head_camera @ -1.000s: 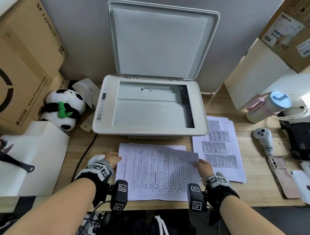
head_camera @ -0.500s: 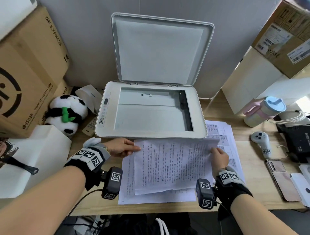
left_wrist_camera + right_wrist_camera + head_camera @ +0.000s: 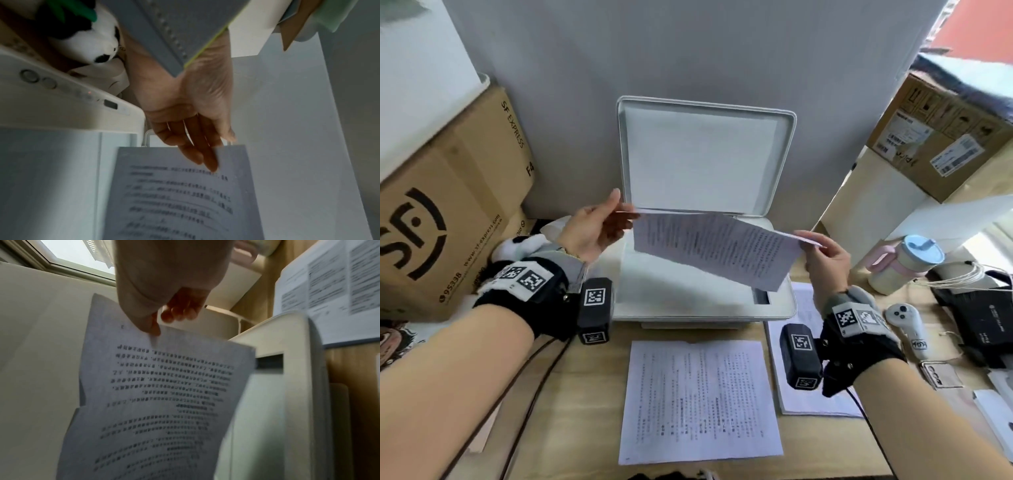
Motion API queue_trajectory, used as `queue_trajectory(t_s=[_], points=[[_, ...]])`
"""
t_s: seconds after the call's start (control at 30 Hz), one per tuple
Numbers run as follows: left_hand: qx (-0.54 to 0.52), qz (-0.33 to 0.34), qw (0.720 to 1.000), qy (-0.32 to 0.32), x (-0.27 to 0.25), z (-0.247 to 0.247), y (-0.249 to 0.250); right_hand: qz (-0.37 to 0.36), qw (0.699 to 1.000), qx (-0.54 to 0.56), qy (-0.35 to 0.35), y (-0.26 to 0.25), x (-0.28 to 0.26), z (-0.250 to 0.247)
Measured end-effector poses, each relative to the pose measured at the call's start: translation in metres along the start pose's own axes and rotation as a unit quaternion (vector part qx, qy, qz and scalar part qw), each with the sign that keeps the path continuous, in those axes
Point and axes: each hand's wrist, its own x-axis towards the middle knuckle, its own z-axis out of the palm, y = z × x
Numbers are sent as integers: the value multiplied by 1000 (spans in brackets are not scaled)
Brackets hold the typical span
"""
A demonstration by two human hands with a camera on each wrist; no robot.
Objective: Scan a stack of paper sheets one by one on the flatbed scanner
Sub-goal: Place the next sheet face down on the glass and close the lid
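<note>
A printed sheet [image 3: 715,250] hangs tilted in the air over the glass of the white flatbed scanner [image 3: 705,315], whose lid [image 3: 702,161] stands open. My left hand [image 3: 625,212] pinches the sheet's left edge and my right hand [image 3: 806,240] pinches its right edge. In the left wrist view straight fingers [image 3: 201,154] lie against the sheet [image 3: 180,194]. The right wrist view shows the thumb [image 3: 152,327] pressed on the sheet [image 3: 160,394]. The paper stack [image 3: 698,401] lies on the desk in front of the scanner.
A second pile of printed sheets [image 3: 794,394] lies right of the stack, under my right wrist. Cardboard boxes [image 3: 448,222] and a panda toy [image 3: 527,245] crowd the left. A lidded cup [image 3: 904,263], a white controller [image 3: 904,322] and a black device [image 3: 979,318] sit at the right.
Both hands have lifted the top sheet off the stack and raised it up over the scanner glass. The stack stays on the desk.
</note>
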Motion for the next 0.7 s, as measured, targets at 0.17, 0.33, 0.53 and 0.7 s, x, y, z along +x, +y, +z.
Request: queue_trajectory(t_s=[0.17,0.33,0.53,0.7], points=[[85,-11,995,49,3,-15,-7,70,994,81,-9,3,2,17],[241,-42,967,69,0,-30,-40,113,988,-57,-90,33,-4,20],[402,-52,912,70,6,-31,-76,140,951,-226,-156,73,-3,19],[503,-60,860,67,11,-26,-89,141,923,-324,-152,83,2,25]])
